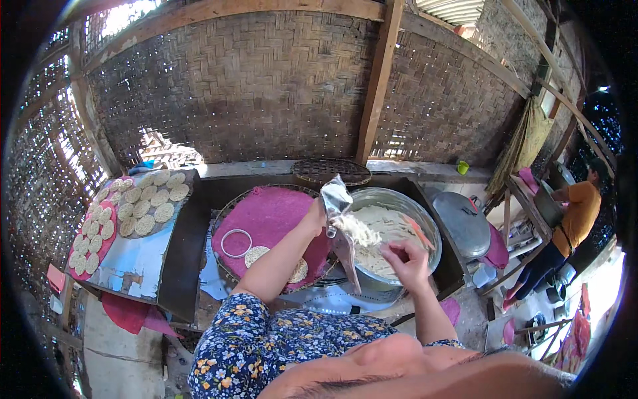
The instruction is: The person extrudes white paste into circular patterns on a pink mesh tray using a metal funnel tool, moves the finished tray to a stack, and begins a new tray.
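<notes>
My left hand grips a clear plastic bag whose inside is smeared with pale, moist grains. A clump of pale grains hangs at the bag's mouth over a large metal basin that holds more of the same. My right hand is raised over the basin's near right side, thumb and fingertips close together; whether anything is between them I cannot tell. A red-orange flat utensil leans in the basin. Left of it, a pink cloth covers a round woven tray, bearing a white ring and flat grain discs, partly behind my left arm.
On the left, a slanted board carries many pale discs on mats. Behind the tray sits an empty woven tray. A lidded metal pot and a small green cup are at right. Farther right, a person in orange stands at a bench.
</notes>
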Demonstrator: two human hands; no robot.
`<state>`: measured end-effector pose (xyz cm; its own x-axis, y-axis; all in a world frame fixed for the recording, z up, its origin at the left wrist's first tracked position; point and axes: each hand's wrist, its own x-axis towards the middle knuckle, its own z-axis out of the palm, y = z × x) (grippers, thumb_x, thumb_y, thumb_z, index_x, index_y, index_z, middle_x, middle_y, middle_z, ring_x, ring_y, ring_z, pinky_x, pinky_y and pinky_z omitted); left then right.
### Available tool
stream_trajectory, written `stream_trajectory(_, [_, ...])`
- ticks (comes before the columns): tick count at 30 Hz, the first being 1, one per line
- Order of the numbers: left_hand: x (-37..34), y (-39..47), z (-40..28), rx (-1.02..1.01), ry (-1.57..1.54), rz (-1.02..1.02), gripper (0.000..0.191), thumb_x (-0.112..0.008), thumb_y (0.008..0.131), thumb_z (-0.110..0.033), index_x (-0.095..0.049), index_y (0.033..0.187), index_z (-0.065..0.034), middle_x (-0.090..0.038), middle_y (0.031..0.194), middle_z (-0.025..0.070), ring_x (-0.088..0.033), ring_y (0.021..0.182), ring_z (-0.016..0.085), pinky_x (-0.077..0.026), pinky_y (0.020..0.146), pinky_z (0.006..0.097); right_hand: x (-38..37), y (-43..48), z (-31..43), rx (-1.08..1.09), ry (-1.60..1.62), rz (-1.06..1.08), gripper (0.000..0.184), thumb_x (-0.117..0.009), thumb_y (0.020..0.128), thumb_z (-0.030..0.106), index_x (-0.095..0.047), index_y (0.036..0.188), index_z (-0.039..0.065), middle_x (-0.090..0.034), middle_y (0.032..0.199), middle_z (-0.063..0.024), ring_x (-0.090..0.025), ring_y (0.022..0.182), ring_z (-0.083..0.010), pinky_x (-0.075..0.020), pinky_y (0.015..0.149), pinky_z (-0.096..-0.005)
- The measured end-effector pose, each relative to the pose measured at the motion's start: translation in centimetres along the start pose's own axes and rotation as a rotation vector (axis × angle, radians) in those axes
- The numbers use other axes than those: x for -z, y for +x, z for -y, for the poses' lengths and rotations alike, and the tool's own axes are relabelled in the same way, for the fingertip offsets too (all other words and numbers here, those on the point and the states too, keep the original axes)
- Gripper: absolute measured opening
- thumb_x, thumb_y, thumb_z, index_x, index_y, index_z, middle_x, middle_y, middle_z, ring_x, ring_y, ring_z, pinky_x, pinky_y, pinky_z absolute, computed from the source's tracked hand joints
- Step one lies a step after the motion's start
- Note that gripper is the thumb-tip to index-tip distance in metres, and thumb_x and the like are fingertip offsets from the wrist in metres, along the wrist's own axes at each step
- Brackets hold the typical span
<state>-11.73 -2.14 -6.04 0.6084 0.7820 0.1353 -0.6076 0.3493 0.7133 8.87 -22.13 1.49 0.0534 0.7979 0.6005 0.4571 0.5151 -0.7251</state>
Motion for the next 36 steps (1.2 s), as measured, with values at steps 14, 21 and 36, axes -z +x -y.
stream_trajectory(14, [-1.8,0.3,1.3,0.037,0.086,-0.184,0.029,-0.042,0.084,-0.024,-0.056,0.100,-0.0043,-0.059,0.094,0.0086,-0.058,0.081,0.020,-0.046,0.073,0.0341,1.0,0.0,-1.2,-0.154,0.032,0.077,0.018,-0.068,0.072,0.016,-0.062,0.081,0.001,-0.060,0.065,-0.0055,-0.054,0.058,-0.0072,-0.0434,0.053,-0.0230])
stream_trajectory(21, [-0.7,3.2,4.0,-0.075,0.422,0.023,0.029,-0.054,0.075,-0.007,-0.052,0.103,-0.0062,-0.055,0.093,0.0029,-0.051,0.080,0.011,-0.045,0.072,0.0252,1.8,2.1,-4.0,-0.213,-0.281,-0.068,0.021,-0.067,0.072,0.016,-0.062,0.081,-0.001,-0.060,0.064,-0.0040,-0.053,0.057,-0.0074,-0.0413,0.053,-0.0200])
stream_trajectory(36, [-7.0,-5.8,1.1,-0.320,0.527,-0.057,0.035,-0.075,0.057,-0.010,-0.057,0.088,-0.0043,-0.056,0.082,0.0023,-0.054,0.073,0.012,-0.045,0.069,0.0298,0.6,1.1,-6.2,-0.256,0.297,0.125,0.013,-0.063,0.074,0.009,-0.060,0.083,-0.001,-0.058,0.070,-0.0009,-0.051,0.062,-0.0044,-0.0407,0.055,-0.0184])
